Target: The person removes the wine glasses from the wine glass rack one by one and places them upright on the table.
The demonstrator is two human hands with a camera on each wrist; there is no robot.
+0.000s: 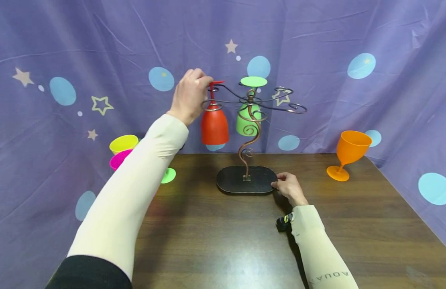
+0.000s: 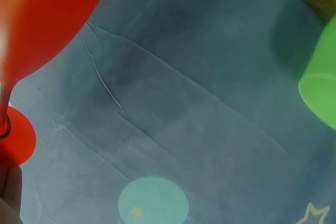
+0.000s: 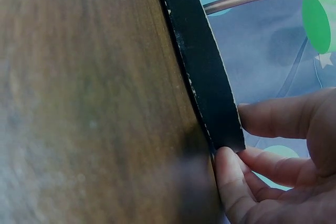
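A red plastic goblet [image 1: 214,130] hangs upside down at the left side of a curly metal goblet rack, its stem by a wire ring. My left hand [image 1: 190,95] pinches the goblet's upturned foot. The left wrist view shows the red bowl [image 2: 47,19] up close, with fingertips [image 2: 11,195] at the foot's edge. A green goblet [image 1: 246,124] also hangs inverted on the rack, near its post. My right hand [image 1: 289,188] grips the right end of the rack's black base [image 1: 259,178]; in the right wrist view the fingers [image 3: 283,116] hold that base edge [image 3: 205,61].
An orange goblet [image 1: 353,148] stands upright at the table's right. Yellow [image 1: 123,143] and magenta [image 1: 119,159] goblets stand at left, partly behind my left arm, beside a green foot [image 1: 168,176]. A purple curtain [image 1: 309,32] hangs behind the wooden table [image 1: 223,233].
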